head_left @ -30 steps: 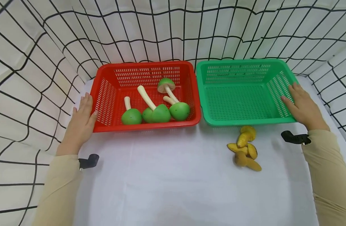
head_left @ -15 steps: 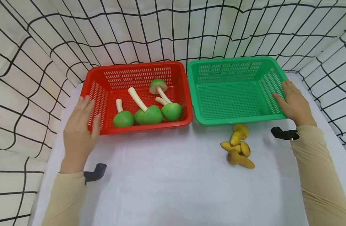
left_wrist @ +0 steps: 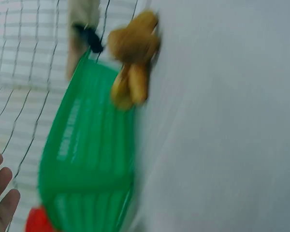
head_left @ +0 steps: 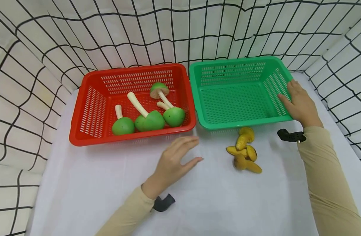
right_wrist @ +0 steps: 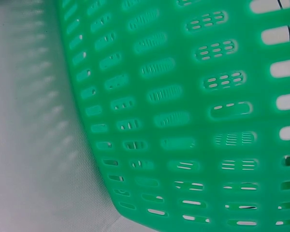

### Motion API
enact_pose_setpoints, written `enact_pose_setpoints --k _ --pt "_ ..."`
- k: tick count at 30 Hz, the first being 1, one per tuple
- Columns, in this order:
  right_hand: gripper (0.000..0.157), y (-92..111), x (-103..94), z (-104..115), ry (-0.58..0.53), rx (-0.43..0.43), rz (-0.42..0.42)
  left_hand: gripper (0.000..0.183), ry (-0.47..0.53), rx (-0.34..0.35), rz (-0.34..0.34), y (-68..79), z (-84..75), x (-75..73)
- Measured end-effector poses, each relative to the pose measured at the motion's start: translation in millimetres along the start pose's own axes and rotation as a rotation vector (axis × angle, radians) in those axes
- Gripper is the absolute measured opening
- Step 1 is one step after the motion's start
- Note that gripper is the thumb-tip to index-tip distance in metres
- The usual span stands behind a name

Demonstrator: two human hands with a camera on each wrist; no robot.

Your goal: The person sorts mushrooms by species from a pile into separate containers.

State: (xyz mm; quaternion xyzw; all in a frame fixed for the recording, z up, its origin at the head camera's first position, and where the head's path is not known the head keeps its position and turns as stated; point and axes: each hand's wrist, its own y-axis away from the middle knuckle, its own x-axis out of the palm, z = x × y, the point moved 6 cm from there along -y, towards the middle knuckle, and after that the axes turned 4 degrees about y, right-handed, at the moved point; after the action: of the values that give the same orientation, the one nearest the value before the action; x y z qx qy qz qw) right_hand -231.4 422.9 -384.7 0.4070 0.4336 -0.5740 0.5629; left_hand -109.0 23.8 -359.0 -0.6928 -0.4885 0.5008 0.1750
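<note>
One green basket [head_left: 232,101] stands on white cloth [head_left: 221,200] near black-gridded walls [head_left: 210,28].

The left hand [head_left: 173,162] sits just below centre, fingers [head_left: 184,144] pointing right and slightly bent, thumb [head_left: 192,164] apart; the left arm [head_left: 125,211] slants up from the bottom edge; the right hand [head_left: 304,106] lies at right, thumb spread leftward; the right arm [head_left: 329,177] rises from the lower right corner.

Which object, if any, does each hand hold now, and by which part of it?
Left hand: nothing. Right hand: it is at the right rim of the green basket, but whether it really grips there cannot be told.
</note>
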Motion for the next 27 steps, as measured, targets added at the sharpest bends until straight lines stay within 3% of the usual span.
enact_pose_setpoints --k 3,6,12,20,27 --pt "0.073 -1.3 -0.5 0.5 0.001 0.0 -0.002 0.048 0.063 -0.018 0.113 1.7 -6.0 39.5" --pt "0.073 -1.8 -0.7 0.1 0.004 0.002 -0.003 0.05 0.138 -0.091 0.216 2.4 -9.5 72.3" --pt "0.074 -1.3 0.5 -0.7 0.003 0.012 0.0 0.054 0.176 -0.216 0.4 2.4 -10.6 117.8" --pt "0.081 -3.1 3.2 2.3 0.037 0.006 0.011 0.055 0.084 -0.288 0.487 5.2 -1.1 146.5" --pt "0.082 -2.5 3.7 -1.3 0.048 0.016 0.01 0.048 0.066 -0.293 0.464 3.6 1.3 155.1"
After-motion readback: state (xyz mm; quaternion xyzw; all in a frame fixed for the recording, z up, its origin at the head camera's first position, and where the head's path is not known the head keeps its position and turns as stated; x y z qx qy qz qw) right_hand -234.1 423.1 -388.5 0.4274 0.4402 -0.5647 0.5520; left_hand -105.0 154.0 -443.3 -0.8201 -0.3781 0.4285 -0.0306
